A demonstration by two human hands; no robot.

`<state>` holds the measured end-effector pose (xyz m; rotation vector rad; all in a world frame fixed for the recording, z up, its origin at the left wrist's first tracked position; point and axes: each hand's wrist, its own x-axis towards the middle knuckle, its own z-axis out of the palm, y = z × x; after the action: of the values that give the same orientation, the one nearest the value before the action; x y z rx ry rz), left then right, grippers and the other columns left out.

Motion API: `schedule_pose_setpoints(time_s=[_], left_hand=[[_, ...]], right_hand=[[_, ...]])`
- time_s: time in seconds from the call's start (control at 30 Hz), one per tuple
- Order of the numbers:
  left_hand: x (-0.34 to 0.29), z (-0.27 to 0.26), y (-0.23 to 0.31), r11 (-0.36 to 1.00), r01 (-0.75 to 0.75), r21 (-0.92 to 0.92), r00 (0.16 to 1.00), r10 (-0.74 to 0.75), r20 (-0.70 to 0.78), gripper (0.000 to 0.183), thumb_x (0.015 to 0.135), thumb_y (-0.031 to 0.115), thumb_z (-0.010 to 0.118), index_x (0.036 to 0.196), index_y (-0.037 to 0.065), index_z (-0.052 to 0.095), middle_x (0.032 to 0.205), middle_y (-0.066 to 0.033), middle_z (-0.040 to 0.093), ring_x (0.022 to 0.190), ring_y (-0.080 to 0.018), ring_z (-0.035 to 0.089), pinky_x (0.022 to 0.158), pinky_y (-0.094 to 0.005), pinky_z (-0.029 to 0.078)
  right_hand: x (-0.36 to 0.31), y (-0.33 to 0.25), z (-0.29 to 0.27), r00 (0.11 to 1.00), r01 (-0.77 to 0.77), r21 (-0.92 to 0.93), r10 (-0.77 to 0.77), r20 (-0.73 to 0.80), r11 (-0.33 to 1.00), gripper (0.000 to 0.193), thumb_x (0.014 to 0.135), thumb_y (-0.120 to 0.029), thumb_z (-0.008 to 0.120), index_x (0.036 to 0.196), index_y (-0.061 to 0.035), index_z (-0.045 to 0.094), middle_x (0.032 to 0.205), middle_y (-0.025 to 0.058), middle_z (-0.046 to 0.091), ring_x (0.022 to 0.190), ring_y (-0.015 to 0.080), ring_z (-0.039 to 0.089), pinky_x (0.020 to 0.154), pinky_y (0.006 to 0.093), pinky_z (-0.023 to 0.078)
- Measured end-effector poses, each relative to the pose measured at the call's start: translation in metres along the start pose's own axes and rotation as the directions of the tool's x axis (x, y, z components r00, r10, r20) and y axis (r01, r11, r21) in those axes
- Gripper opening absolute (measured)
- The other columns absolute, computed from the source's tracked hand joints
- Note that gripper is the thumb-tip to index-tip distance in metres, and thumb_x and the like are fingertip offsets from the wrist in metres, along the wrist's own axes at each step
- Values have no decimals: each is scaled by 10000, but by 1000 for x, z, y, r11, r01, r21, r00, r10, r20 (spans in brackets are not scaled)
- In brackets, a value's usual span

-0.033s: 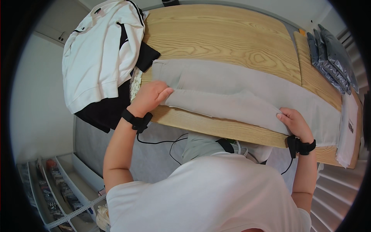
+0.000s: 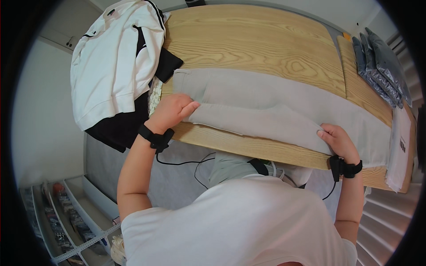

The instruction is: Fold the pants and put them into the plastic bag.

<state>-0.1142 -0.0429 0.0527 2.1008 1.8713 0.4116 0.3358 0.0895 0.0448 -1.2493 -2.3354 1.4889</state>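
Note:
A pair of light grey trousers [image 2: 262, 91] lies stretched lengthwise across the table, its near part folded over along the front edge. Near the left end, my left hand [image 2: 173, 111] is closed on the folded edge, fingers curled and pressed together. Further right, my right hand [image 2: 336, 139] pinches the near edge of the fabric, thumb on top and the other fingers partly hidden. Between both hands the fold lies fairly flat with a few soft creases. Black straps with small boxes and cables sit on both wrists.
The wooden table [image 2: 248, 33] ends close to my body. A white jacket [image 2: 108, 66] over black clothing is at the left. Packaged dark garments [image 2: 379, 62] are stacked at the far right, above a clear plastic bag [image 2: 399, 150]. A divided bin [image 2: 71, 217] stands low at left.

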Motion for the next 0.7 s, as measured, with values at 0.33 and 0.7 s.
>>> schedule_pose_setpoints(time_s=[0.33, 0.7], left_hand=[[-3, -8, 10, 956, 273, -110, 962, -269, 45, 435, 875, 389, 511, 661, 15, 569, 675, -150, 572, 683, -344, 548, 612, -431, 417], [5, -9, -1, 958, 213, 191, 957, -244, 157, 541, 887, 470, 456, 601, 39, 613, 596, -155, 574, 609, -362, 552, 575, -455, 418]], right_hand=[[4, -9, -2, 999, -37, -18, 38, 26, 999, 248, 892, -184, 560, 793, 34, 495, 660, 51, 402, 664, 116, 381, 625, 275, 384], [2, 2, 2, 1000, -9, 60, 8, 18, 998, 263, 886, -202, 568, 799, 37, 501, 642, 45, 381, 652, 120, 380, 622, 283, 385]])
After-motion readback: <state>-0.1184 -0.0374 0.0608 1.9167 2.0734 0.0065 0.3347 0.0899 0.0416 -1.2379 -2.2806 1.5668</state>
